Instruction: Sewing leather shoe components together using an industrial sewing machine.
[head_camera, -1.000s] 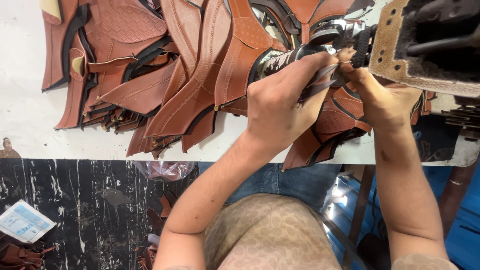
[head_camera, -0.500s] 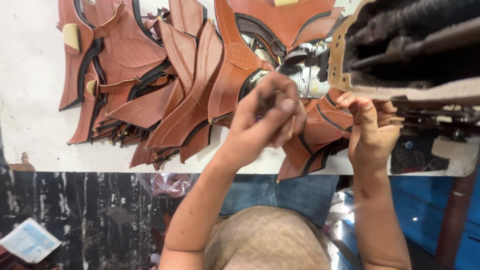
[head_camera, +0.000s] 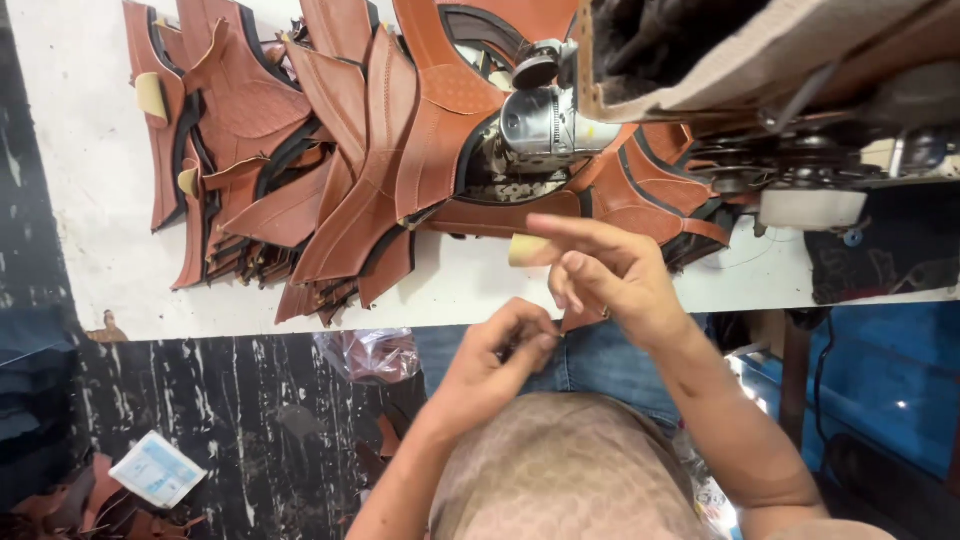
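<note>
Both hands are pulled in close over the lap, just off the front edge of the desk (head_camera: 90, 200). The left hand (head_camera: 495, 365) has its grip pinched shut on something tiny between thumb and fingertips, too small to tell what it is, maybe thread. The right hand (head_camera: 610, 275) sits just above it, fingers loosely spread and index pointing out, grip open and holding nothing I can make out; it looks like it's steadying or feeding that tiny bit.

The brown leather pieces (head_camera: 350, 170) are fanned out in overlapping stacks across the white desk, probably so each one can be grabbed off the top. The sewing machine head (head_camera: 545, 125) sits right over one piece.

Below the desk there's a dark streaked floor (head_camera: 200, 400), a crumpled plastic bag (head_camera: 365, 355) and a small paper packet (head_camera: 155, 470).
</note>
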